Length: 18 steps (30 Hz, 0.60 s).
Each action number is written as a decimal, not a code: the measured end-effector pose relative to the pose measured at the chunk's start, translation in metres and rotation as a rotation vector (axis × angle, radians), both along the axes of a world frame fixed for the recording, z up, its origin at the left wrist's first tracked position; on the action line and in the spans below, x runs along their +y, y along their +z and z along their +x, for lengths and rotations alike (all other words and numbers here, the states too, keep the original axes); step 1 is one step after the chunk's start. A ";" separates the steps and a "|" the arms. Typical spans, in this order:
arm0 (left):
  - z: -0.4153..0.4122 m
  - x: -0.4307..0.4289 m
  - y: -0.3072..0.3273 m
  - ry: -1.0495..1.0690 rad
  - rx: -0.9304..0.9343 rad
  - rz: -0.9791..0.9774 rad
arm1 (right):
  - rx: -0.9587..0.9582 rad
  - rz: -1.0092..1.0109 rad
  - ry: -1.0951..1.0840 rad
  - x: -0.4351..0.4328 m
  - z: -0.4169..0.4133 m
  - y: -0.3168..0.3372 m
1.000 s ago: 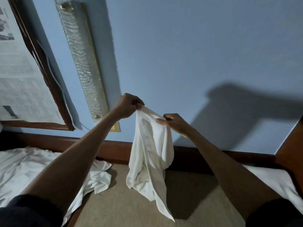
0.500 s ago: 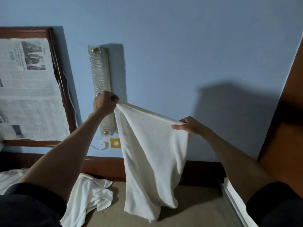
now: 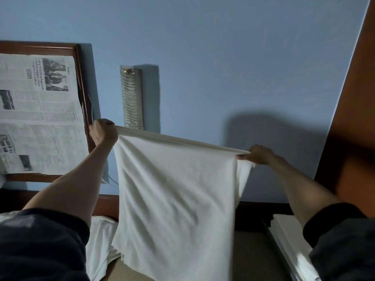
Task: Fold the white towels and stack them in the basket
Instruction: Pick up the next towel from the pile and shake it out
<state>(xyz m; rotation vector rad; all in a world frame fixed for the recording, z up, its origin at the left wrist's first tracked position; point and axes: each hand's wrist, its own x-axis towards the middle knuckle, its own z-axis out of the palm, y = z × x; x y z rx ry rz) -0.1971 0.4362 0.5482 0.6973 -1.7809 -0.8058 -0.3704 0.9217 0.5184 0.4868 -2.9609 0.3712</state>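
A white towel (image 3: 174, 201) hangs spread out in front of me, its top edge pulled taut between both hands. My left hand (image 3: 102, 132) grips the top left corner, up near the wooden frame. My right hand (image 3: 257, 155) pinches the top right corner, a little lower. The towel's lower edge hangs down over the beige surface (image 3: 249, 254). Folded white towels (image 3: 288, 232) lie stacked at the lower right inside what looks like a container with a metal rim (image 3: 278, 246). A crumpled heap of white towels (image 3: 101, 242) lies at the lower left.
A blue wall is straight ahead, with a framed newspaper (image 3: 38, 110) at the left and a glass wall lamp (image 3: 130, 98) beside it. A dark wooden ledge (image 3: 105, 201) runs along the wall's foot. A brown wooden panel (image 3: 353, 122) stands at the right.
My hands have moved apart, spreading the towel from a bunched hanging strip into a wide flat sheet. The view has tilted upward along the wall.
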 end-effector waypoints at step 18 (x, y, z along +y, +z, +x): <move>0.019 -0.048 -0.016 0.079 0.068 -0.019 | 0.294 0.193 -0.285 0.008 -0.012 0.030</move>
